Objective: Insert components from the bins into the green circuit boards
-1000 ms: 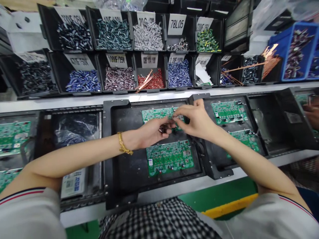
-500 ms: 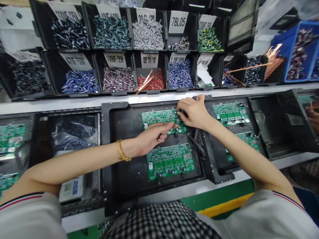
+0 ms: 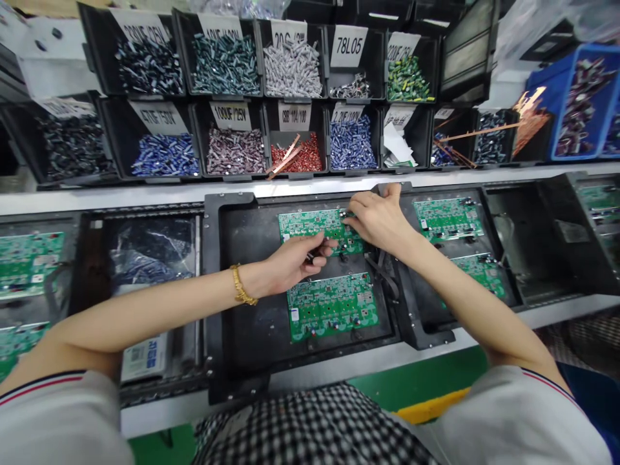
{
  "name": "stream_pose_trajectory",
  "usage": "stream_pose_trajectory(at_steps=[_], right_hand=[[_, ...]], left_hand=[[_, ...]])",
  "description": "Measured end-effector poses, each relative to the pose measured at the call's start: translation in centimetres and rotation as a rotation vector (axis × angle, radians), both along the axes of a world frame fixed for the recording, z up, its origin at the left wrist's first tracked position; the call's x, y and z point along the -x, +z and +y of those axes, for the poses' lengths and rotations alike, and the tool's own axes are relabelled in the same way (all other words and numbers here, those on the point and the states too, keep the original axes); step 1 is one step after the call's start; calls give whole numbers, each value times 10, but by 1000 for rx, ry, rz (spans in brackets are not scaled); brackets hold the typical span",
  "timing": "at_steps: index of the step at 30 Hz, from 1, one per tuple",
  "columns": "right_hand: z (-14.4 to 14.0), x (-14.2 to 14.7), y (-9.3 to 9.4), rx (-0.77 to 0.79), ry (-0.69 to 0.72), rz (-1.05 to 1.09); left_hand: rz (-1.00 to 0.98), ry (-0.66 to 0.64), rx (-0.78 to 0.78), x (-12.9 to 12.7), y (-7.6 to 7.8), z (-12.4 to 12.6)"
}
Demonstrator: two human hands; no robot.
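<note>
1. Centrally, just above mid-frame, the upper green circuit board lies flat in the black moulded carrier tray, with a second green circuit board below it in the same tray.
2. The right hand presses pinched fingertips onto the upper board's right edge; whether a part sits between them I cannot tell.
3. The left hand is curled around a few small dark components, hovering at the board's lower edge.
4. Likely light, stiff and fragile, the board is best held by bare edges.
5. Raised tray walls hem it in; open room lies at centre-left of the tray.
</note>
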State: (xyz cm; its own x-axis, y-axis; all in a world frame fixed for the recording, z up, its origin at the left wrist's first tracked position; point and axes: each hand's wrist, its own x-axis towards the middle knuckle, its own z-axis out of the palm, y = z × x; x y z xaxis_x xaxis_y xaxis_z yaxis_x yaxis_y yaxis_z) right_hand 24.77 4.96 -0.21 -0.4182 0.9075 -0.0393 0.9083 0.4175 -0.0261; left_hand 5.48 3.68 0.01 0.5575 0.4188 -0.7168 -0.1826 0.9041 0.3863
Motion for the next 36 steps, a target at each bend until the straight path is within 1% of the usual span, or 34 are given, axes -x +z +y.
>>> stream_pose_trajectory(at_steps=[2,4,5,8,10,13,16,18,21,25,27,32,36], right_hand=[[-13,7,10,63,-16,185],[-30,13,21,138,21,350],[-39,16,26,165,40,394],[-64,21,39,161,55,397],[-78,20,43,146,65,367],[-92,13,38,123,58,296],[-98,2,22,113,43,210],[-98,-4,10,124,64,179],[-98,-8,0,120,86,162],[-98,-6,-1,108,93,150],[-98,-6,0,102,101,134],[-98,-5,0,98,111,113],[-100,-2,-1,83,118,62]], left_hand=[[-12,0,-42,-1,1,-5],[-16,7,-94,-3,3,-13],[-22,8,-105,-4,4,-18],[-60,-16,-63,-9,9,-34],[-81,-43,-10,-11,11,-44],[-71,-76,63,-9,12,-56],[-14,-128,114,-2,10,-65],[23,-184,114,4,7,-71],[23,-260,49,8,3,-75],[40,-311,-80,8,-1,-71],[51,-304,-99,7,-2,-67],[-2,-195,-38,6,0,-64],[11,-209,-38,7,0,-64]])
